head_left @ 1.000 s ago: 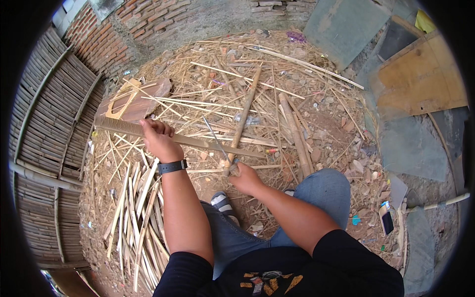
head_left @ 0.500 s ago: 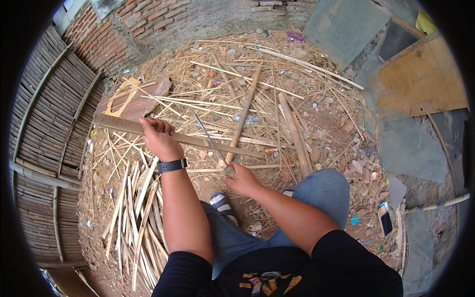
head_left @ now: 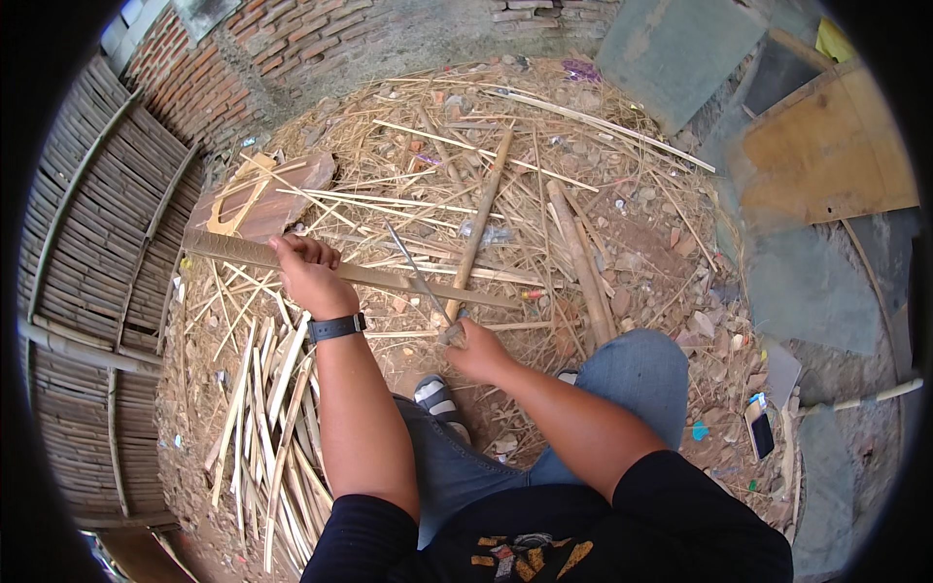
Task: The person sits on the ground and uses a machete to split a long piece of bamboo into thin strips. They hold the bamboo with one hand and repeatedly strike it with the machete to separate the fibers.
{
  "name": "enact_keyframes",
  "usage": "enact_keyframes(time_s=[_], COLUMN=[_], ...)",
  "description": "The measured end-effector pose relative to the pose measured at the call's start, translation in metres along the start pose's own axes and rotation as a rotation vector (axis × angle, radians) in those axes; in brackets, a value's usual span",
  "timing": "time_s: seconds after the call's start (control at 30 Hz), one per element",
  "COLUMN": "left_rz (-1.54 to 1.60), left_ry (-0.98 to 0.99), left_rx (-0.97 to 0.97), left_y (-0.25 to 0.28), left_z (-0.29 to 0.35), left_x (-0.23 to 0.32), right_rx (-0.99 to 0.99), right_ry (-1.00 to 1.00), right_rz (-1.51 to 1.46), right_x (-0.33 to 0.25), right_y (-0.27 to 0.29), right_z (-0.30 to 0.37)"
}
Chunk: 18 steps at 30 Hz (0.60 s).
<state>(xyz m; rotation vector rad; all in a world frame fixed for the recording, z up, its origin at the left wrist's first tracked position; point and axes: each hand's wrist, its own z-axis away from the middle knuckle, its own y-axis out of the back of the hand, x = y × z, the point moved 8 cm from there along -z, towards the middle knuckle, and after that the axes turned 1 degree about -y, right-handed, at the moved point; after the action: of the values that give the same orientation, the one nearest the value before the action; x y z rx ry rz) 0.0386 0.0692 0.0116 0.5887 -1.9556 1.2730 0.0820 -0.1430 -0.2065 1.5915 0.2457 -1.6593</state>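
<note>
My left hand (head_left: pixel 316 277) is closed around a long split bamboo slat (head_left: pixel 228 250), which runs sideways in front of me and narrows toward its right end. In my right hand (head_left: pixel 478 352) is the handle of a knife (head_left: pixel 401 250) with a long, thin blade. Its blade slants up and to the left, crossing the slat between my two hands. Whether the edge touches the slat, I cannot tell. Beyond the knife, a bamboo pole (head_left: pixel 486 202) lies on the ground, its near end close to my right hand.
Split bamboo strips (head_left: pixel 255 413) lie heaped beside my left arm. More strips, rubble and a thick pole (head_left: pixel 575 253) cover the ground ahead. A phone (head_left: pixel 760 428) lies at the right, near leaning boards (head_left: pixel 826 146). A bamboo wall (head_left: pixel 83 262) stands left, a brick wall (head_left: pixel 292 58) behind.
The knife blade has tilted slightly, its tip shifting a little to the right. Both hands keep their hold and have hardly moved.
</note>
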Motion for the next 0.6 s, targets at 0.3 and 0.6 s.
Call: enact_keyframes(time_s=[0.3,0.6], left_rz=[-0.004,-0.007], left_ry=[-0.009,-0.007], left_rx=[-0.009,-0.001], left_y=[0.002,0.008], left_z=[-0.001,-0.005], left_x=[0.001,0.0], right_rx=[-0.046,-0.017], right_ry=[-0.064,-0.058], right_rz=[-0.01,0.045], right_x=[-0.007,-0.001], right_y=[0.007,0.002], right_z=[0.004,0.002])
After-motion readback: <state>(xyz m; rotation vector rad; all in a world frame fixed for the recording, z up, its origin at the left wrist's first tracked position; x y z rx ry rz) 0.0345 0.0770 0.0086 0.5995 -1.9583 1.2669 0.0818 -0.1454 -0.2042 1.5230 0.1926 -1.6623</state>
